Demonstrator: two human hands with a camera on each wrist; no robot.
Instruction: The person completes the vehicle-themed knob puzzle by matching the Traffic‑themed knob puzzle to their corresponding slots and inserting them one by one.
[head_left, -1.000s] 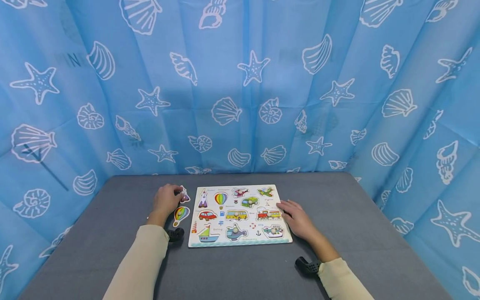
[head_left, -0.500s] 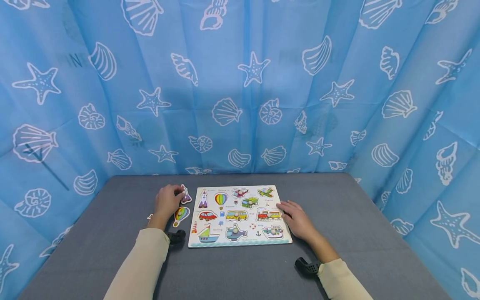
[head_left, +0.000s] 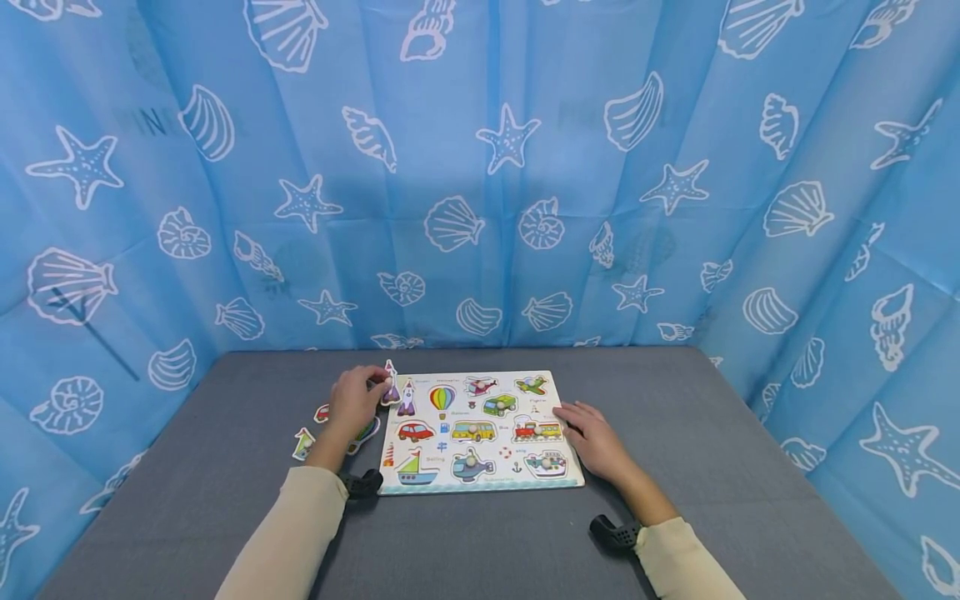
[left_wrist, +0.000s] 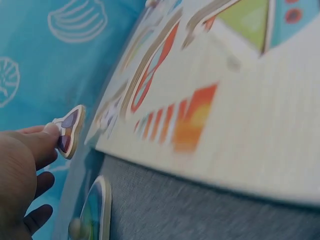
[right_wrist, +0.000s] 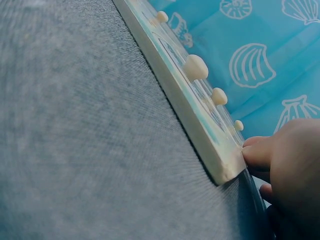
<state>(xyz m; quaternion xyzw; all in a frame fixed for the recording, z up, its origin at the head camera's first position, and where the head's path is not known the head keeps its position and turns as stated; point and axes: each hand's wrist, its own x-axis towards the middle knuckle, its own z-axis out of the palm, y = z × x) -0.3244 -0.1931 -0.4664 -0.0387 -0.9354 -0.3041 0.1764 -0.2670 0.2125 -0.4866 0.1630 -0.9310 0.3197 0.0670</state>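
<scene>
My left hand [head_left: 352, 404] pinches a rocket puzzle piece [head_left: 391, 383] between thumb and fingers, holding it up beside the top left corner of the peg puzzle board [head_left: 444, 475]. In the left wrist view, the purple-finned end of the rocket piece [left_wrist: 70, 131] shows past the fingertips. My right hand [head_left: 596, 437] rests on the board's right edge, fingers lying over the rim. The right wrist view has the thumb against the edge of the board [right_wrist: 200, 145]. Near the board's upper left, a printed rocket picture [head_left: 407, 398] is visible.
A hot-air balloon piece [head_left: 365, 432] lies left of the board, partly hidden by the left wrist. Farther left are a red car piece [head_left: 322, 413] and a sailboat piece [head_left: 303, 444]. Several knobbed pieces sit in the board. A blue shell-patterned curtain [head_left: 502, 208] hangs behind the grey table [head_left: 480, 550].
My left hand has brought the rocket piece up and rightward from the table to the board's top left corner. The car and sailboat pieces have come into view. My right hand stays put.
</scene>
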